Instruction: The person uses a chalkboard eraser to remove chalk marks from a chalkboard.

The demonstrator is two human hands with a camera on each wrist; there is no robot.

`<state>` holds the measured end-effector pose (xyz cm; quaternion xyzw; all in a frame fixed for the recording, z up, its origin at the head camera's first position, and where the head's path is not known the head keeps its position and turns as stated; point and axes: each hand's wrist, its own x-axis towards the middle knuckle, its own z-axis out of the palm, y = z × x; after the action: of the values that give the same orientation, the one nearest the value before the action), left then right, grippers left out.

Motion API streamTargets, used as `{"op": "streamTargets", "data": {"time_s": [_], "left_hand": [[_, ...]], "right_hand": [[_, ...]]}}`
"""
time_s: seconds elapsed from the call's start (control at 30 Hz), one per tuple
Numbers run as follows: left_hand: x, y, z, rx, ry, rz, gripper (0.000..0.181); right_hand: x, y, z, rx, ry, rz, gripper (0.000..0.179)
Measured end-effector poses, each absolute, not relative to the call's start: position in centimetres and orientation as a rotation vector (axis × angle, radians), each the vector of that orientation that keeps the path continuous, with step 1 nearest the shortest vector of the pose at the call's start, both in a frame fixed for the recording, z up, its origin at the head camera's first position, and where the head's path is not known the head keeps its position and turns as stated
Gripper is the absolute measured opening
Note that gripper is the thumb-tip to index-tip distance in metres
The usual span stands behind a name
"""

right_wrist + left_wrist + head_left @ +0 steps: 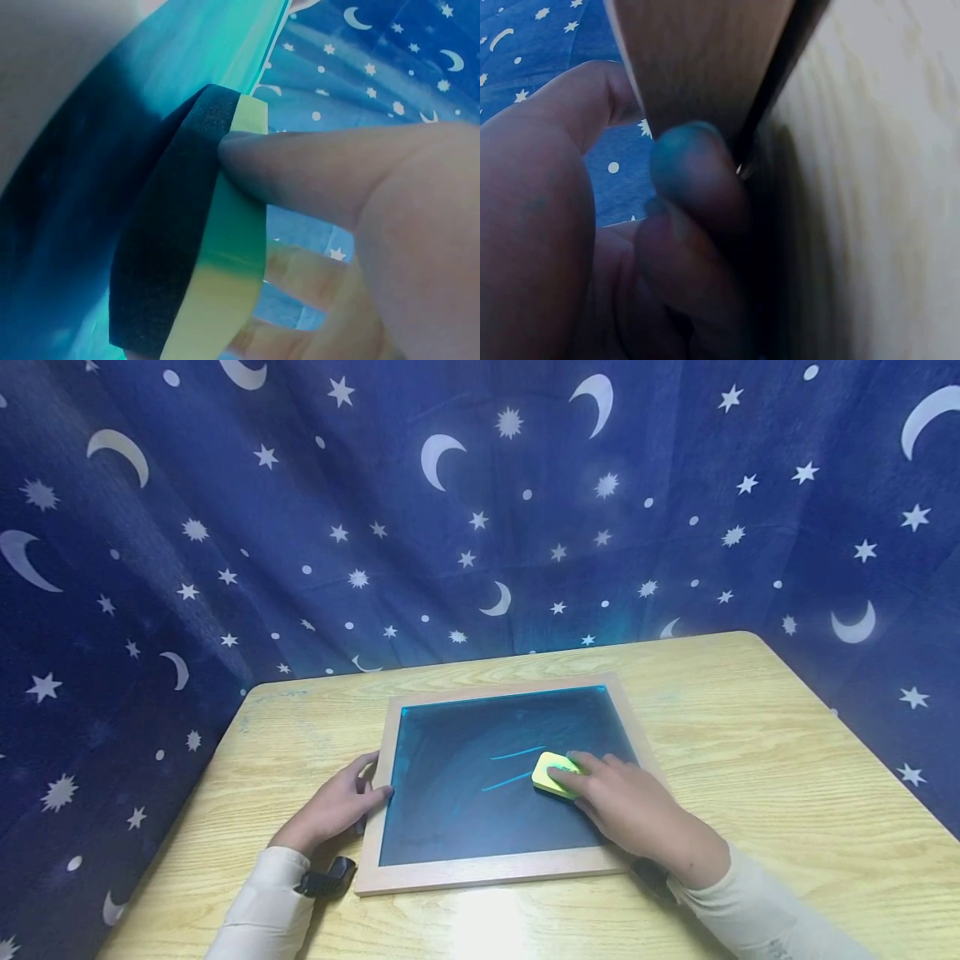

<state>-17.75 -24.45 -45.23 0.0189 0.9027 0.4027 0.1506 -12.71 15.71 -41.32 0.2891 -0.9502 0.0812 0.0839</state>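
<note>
A small chalkboard (442,835) with a pale wooden frame lies on the table. Two blue chalk lines (517,753) run slantwise near its middle, among faint smears. My left hand (333,802) grips the frame's left side, thumb over the top; in the left wrist view, curled fingers (694,165) meet the frame's edge (701,67), one tip tinted blue-green. With the right hand (637,802) I hold a yellow chalkboard eraser (549,767) on the board, right beside the lines' right ends. Its dark felt layer (172,225) shows in the right wrist view, thumb along one side.
The light wooden table (750,760) extends around the board, with bluish chalk marks (277,697) at its far left. A dark blue curtain (390,468) with moons and stars hangs behind and along both sides. Dark straps (327,878) sit at the wrists.
</note>
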Motion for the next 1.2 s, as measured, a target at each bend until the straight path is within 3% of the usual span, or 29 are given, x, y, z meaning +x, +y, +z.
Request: {"op": "streamTargets", "data": {"time_s": [0.6,1.2], "left_hand": [[-17.7,-24.4,-45.2,0.03,2.582,1.165,0.071],[-17.8,-24.5,-45.2,0.031,2.576,1.177,0.071]], "right_hand": [[-12.7,15.7,-41.3,0.835,-2.827,0.25,0.036],[-11.8,14.1,-41.9,0.973,-2.827,0.229,0.042]]}}
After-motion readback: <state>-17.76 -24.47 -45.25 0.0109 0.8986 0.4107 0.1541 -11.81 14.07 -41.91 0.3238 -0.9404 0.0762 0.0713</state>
